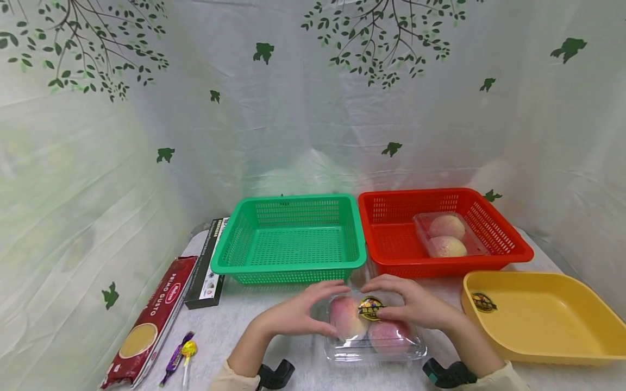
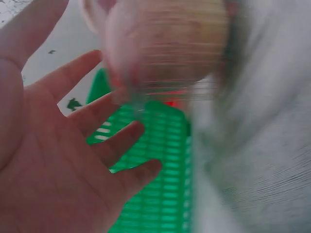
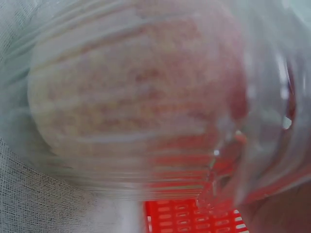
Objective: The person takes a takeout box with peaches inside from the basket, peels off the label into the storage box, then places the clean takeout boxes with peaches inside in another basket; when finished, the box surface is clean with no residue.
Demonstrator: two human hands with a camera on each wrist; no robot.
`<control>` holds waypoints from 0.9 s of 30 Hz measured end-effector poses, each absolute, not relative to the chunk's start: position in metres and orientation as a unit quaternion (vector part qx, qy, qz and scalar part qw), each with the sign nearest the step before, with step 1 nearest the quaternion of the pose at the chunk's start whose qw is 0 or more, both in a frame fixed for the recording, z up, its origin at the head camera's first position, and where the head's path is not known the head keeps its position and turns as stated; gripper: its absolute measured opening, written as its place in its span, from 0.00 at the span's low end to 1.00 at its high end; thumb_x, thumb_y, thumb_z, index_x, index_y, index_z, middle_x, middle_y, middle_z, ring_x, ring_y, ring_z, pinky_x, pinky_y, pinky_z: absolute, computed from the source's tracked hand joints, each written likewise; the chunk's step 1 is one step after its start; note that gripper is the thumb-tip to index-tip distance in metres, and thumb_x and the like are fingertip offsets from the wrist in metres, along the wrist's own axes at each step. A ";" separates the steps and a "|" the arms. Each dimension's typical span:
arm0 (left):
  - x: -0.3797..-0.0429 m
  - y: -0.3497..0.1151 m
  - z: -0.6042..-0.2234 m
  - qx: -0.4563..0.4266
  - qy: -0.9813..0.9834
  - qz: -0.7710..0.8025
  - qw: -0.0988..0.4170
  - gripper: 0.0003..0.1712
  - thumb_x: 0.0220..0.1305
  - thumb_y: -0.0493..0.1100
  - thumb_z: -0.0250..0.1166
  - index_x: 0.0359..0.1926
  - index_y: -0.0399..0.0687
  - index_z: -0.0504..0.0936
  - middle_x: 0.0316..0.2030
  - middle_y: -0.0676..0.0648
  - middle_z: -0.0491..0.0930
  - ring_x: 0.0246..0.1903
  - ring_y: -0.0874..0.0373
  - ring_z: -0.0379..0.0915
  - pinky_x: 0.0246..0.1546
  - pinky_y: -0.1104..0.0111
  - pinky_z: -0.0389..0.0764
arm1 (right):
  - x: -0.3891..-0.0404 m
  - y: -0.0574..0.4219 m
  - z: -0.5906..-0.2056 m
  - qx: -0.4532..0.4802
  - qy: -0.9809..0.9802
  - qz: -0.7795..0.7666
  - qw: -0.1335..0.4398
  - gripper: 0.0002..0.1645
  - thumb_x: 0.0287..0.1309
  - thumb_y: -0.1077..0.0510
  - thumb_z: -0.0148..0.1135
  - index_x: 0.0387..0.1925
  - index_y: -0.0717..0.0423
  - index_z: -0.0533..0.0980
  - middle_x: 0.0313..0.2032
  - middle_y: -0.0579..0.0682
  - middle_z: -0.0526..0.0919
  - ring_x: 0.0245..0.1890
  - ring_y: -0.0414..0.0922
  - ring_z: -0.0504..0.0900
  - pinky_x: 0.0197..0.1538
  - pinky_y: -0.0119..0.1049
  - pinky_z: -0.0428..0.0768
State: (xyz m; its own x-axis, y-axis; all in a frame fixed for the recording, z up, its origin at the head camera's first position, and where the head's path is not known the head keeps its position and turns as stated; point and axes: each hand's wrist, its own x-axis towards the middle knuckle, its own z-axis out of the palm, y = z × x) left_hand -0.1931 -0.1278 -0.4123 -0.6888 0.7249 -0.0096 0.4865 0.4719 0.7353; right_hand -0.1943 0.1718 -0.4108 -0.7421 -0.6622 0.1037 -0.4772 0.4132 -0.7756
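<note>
A clear plastic clamshell box of peaches [image 1: 376, 350] sits on the cloth in front of me in the head view. Two pinkish peaches show inside, and a black and gold sticker [image 1: 370, 308] is on its lid. My left hand [image 1: 305, 312] is at the box's left side, thumb and fingers spread apart. In the left wrist view its palm and spread fingers stand beside the blurred box. Over the right part of the lid is my right hand [image 1: 415, 304], fingers reaching to the far side and thumb by the sticker. The box [image 3: 146, 92] fills most of the right wrist view.
Behind the box stand a green basket [image 1: 288, 269] and a red basket [image 1: 391, 266] holding another peach box [image 1: 446, 233]. A yellow tub [image 1: 543, 315] is at right. Left lie a red packet [image 1: 151, 320], a black box [image 1: 205, 271], a purple-wrapped candy [image 1: 176, 358] and a lollipop [image 1: 188, 348].
</note>
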 end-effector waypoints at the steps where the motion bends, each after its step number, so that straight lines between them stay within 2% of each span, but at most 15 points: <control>1: -0.194 -0.127 -0.415 0.360 0.841 0.367 0.168 0.45 0.58 0.54 0.73 0.74 0.61 0.65 0.77 0.51 0.56 0.76 0.51 0.51 0.72 0.45 0.60 | -0.195 0.172 -0.411 -0.344 0.833 -0.419 0.110 0.24 0.63 0.50 0.67 0.60 0.46 0.78 0.60 0.50 0.80 0.58 0.51 0.76 0.59 0.43 0.82; 4: -0.196 -0.126 -0.423 0.358 0.838 0.370 0.180 0.46 0.57 0.55 0.74 0.74 0.64 0.64 0.78 0.47 0.52 0.77 0.48 0.47 0.72 0.42 0.59 | -0.195 0.171 -0.411 -0.346 0.835 -0.413 0.107 0.22 0.63 0.50 0.66 0.58 0.45 0.79 0.59 0.48 0.80 0.59 0.49 0.76 0.60 0.42 0.81; 8: -0.198 -0.125 -0.430 0.349 0.831 0.387 0.195 0.46 0.57 0.54 0.74 0.74 0.70 0.63 0.78 0.49 0.51 0.77 0.48 0.46 0.72 0.41 0.57 | -0.195 0.169 -0.411 -0.354 0.837 -0.409 0.083 0.17 0.62 0.50 0.67 0.53 0.43 0.82 0.57 0.45 0.81 0.57 0.43 0.77 0.60 0.41 0.80; 12: -0.200 -0.124 -0.432 0.343 0.826 0.398 0.203 0.46 0.56 0.54 0.75 0.73 0.71 0.63 0.78 0.49 0.51 0.78 0.49 0.46 0.73 0.42 0.56 | -0.193 0.165 -0.410 -0.358 0.843 -0.401 0.032 0.11 0.60 0.56 0.70 0.45 0.41 0.82 0.46 0.40 0.85 0.49 0.41 0.79 0.56 0.40 0.82; 15: -0.200 -0.124 -0.432 0.341 0.826 0.399 0.203 0.47 0.56 0.53 0.75 0.73 0.71 0.63 0.78 0.50 0.51 0.78 0.49 0.46 0.73 0.42 0.56 | -0.192 0.162 -0.408 -0.355 0.844 -0.403 0.011 0.11 0.59 0.62 0.68 0.41 0.41 0.82 0.39 0.37 0.85 0.42 0.38 0.80 0.53 0.39 0.83; 20: -0.200 -0.124 -0.431 0.343 0.825 0.400 0.204 0.47 0.56 0.53 0.75 0.74 0.69 0.63 0.78 0.49 0.52 0.77 0.49 0.46 0.73 0.42 0.55 | -0.190 0.160 -0.404 -0.347 0.832 -0.432 0.023 0.11 0.62 0.62 0.66 0.42 0.43 0.81 0.39 0.40 0.86 0.40 0.36 0.81 0.50 0.32 0.83; 27: -0.200 -0.124 -0.431 0.343 0.824 0.401 0.207 0.46 0.57 0.53 0.75 0.74 0.67 0.63 0.78 0.49 0.52 0.77 0.50 0.47 0.73 0.43 0.56 | -0.185 0.163 -0.398 -0.348 0.824 -0.445 0.035 0.09 0.64 0.59 0.65 0.44 0.44 0.82 0.40 0.43 0.87 0.41 0.37 0.83 0.50 0.31 0.84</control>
